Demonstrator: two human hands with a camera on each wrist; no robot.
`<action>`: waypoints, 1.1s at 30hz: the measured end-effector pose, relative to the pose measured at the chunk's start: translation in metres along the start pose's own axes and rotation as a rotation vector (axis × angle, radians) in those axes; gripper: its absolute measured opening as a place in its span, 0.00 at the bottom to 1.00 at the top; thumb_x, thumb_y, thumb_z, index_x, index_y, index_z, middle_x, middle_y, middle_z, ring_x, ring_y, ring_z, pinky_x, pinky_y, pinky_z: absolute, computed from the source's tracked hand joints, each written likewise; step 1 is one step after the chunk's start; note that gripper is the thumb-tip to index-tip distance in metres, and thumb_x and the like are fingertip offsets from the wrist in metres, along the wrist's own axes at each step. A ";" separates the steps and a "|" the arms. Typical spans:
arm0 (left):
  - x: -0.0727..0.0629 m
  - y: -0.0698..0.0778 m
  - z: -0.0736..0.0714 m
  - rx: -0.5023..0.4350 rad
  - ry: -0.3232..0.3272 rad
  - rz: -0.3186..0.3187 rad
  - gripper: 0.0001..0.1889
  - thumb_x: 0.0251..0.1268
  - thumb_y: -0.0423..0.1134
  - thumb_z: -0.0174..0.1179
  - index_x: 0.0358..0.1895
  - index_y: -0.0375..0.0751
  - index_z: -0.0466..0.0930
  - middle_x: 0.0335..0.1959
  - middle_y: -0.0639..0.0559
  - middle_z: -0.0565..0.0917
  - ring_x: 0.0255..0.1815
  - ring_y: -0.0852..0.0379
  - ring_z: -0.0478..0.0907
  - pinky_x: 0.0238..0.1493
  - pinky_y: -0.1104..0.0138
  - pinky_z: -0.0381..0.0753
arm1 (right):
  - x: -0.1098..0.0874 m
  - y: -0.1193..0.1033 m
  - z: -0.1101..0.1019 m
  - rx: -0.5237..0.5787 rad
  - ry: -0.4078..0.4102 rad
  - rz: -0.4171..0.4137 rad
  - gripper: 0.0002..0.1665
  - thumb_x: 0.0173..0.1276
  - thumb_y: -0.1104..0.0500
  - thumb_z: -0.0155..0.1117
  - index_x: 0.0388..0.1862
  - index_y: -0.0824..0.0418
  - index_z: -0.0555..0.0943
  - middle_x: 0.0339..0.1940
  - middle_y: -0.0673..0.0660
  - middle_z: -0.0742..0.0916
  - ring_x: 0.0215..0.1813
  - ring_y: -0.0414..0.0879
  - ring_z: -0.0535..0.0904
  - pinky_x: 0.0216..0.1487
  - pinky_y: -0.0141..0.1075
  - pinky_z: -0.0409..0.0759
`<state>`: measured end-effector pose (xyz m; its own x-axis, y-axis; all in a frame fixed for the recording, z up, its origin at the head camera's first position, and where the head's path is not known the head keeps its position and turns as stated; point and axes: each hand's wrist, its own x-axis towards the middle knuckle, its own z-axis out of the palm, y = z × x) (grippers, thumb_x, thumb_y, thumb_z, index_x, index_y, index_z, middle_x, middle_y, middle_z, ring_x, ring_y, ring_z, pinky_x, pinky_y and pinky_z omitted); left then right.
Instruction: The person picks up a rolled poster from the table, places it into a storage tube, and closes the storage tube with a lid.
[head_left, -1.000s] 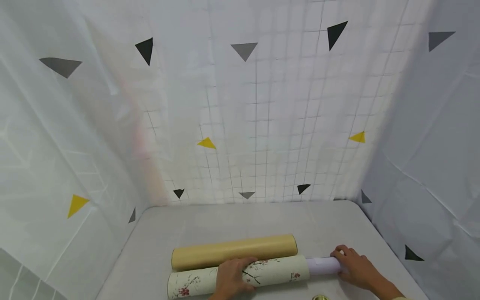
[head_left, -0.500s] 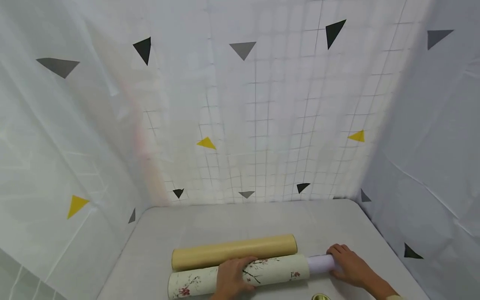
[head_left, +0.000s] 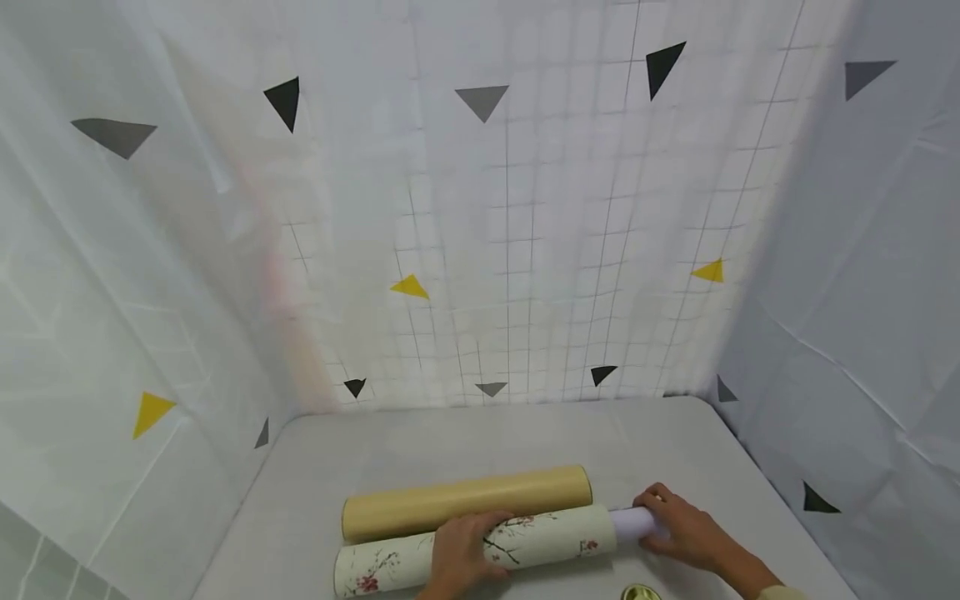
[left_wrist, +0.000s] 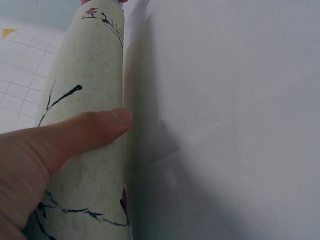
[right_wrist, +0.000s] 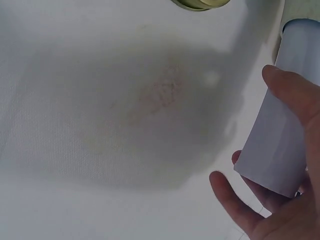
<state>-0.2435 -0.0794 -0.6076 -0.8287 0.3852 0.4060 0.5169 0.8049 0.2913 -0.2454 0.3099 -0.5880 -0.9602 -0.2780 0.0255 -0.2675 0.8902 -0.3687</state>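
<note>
A cream tube (head_left: 555, 537) printed with blossom branches lies across the table in the head view. My left hand (head_left: 461, 552) grips it around the middle; in the left wrist view the thumb (left_wrist: 95, 130) lies across its side. From the tube's right end sticks out a pale lavender-white paper roll (head_left: 631, 524), partly inside the tube. Fingers and thumb of my right hand (head_left: 686, 532) hold the roll near its outer end. In the right wrist view the roll (right_wrist: 275, 135) shows its open end, with the thumb along one side and a finger standing off it.
Behind the printed tube lies a plain tan tube (head_left: 468, 502), roughly parallel and close to it. A round gold lid (head_left: 641, 592) sits at the front edge of the head view. White sheets with coloured triangles (head_left: 482, 102) enclose the table (head_left: 480, 433) at back and sides.
My right hand has moved left with the paper roll, and a shorter length of roll now shows outside the printed tube. The left hand keeps its place on the tube.
</note>
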 end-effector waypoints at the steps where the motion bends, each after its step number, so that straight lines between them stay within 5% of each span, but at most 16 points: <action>1: 0.000 0.000 0.000 -0.008 -0.010 -0.005 0.44 0.19 0.54 0.88 0.56 0.69 0.85 0.45 0.69 0.91 0.35 0.65 0.86 0.27 0.73 0.75 | 0.001 0.000 0.000 -0.002 -0.005 -0.014 0.26 0.54 0.45 0.82 0.49 0.44 0.80 0.50 0.45 0.78 0.47 0.42 0.80 0.38 0.43 0.82; 8: -0.002 -0.002 0.003 -0.024 -0.031 -0.038 0.44 0.20 0.55 0.88 0.57 0.69 0.85 0.45 0.68 0.91 0.36 0.63 0.87 0.28 0.71 0.78 | 0.000 -0.004 0.004 -0.025 0.021 -0.103 0.27 0.56 0.44 0.80 0.51 0.45 0.79 0.50 0.43 0.79 0.47 0.39 0.79 0.41 0.40 0.83; 33: 0.000 0.000 0.004 -0.006 0.020 -0.036 0.45 0.17 0.53 0.89 0.56 0.70 0.85 0.43 0.68 0.92 0.36 0.64 0.87 0.29 0.70 0.79 | 0.008 -0.023 0.015 0.029 0.055 -0.185 0.30 0.61 0.48 0.77 0.58 0.55 0.76 0.54 0.47 0.83 0.54 0.44 0.81 0.55 0.45 0.84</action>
<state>-0.2442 -0.0780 -0.6115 -0.8423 0.3468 0.4127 0.4882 0.8154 0.3112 -0.2457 0.2822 -0.5932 -0.8982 -0.4149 0.1453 -0.4379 0.8149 -0.3798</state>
